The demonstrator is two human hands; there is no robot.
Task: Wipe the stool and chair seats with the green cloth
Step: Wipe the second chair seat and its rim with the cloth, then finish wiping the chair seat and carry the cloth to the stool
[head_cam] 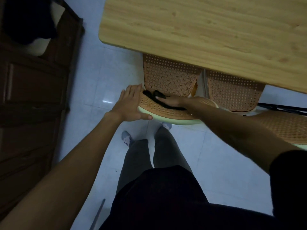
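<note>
A chair with a woven cane seat [167, 73] is half tucked under the table, its curved backrest [166, 112] with a pale green rim toward me. The cloth [149, 95] looks dark in this dim light and lies bunched where the seat meets the backrest. My right hand [171, 101] lies flat on the cloth and presses it down, fingers pointing left. My left hand [128, 105] grips the backrest's left end, with the thumb along the green rim. No stool can be made out.
A light wooden table [199, 27] overhangs the seats. A second cane chair [232, 90] stands close on the right, its backrest [285, 128] under my right arm. A dark wooden cabinet [33, 97] lines the left. My legs stand on the pale tiled floor [99, 80].
</note>
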